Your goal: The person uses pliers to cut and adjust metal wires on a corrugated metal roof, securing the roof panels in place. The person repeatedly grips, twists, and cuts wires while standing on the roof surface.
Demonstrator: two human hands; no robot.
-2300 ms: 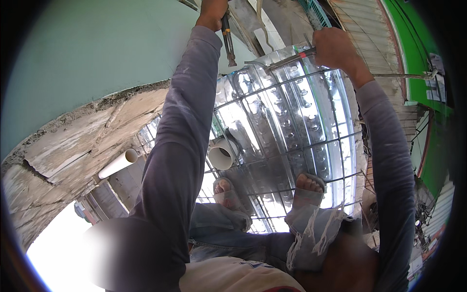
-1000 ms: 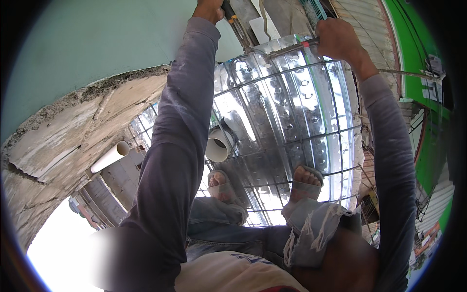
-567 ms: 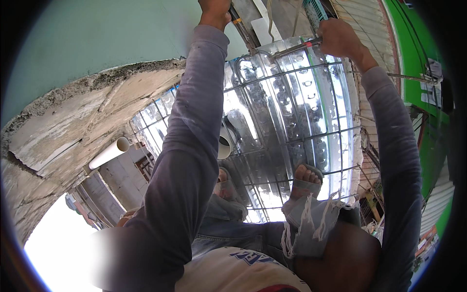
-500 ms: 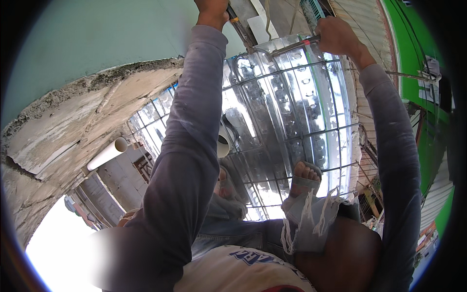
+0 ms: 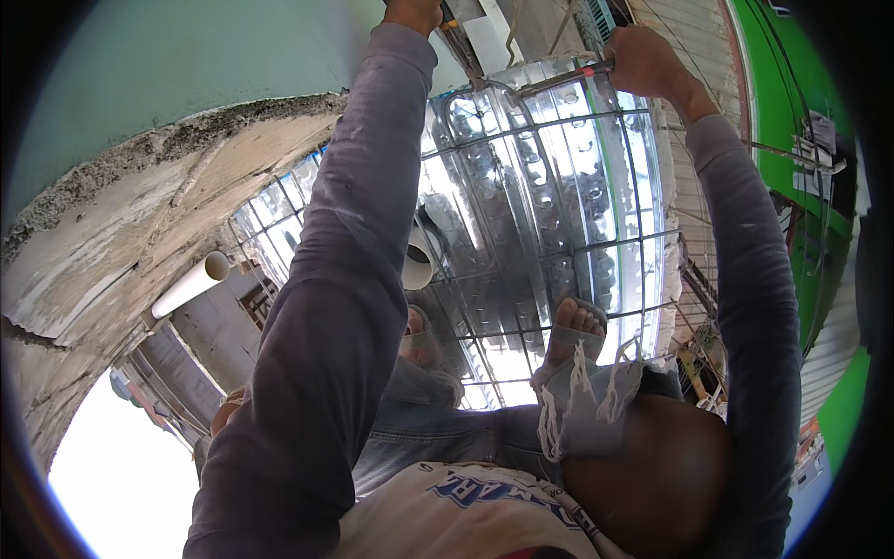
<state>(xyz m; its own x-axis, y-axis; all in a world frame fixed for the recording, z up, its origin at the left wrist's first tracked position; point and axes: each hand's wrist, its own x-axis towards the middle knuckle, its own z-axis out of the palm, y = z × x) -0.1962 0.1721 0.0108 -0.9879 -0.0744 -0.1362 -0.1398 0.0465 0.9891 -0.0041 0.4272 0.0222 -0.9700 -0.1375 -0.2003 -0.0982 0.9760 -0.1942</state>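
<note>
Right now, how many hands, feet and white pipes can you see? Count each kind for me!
Hands: 2 (left hand, right hand)
Feet: 2 (left foot, right foot)
White pipes: 2 (wall-side pipe, pipe near the left foot)
Total: 6

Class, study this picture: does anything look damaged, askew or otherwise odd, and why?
Two things look damaged. The jeans are ripped on the right leg, with pale threads dangling. At left, the wall looks broken: a ragged edge runs below the green surface, and a dark gap shows further down.
</note>
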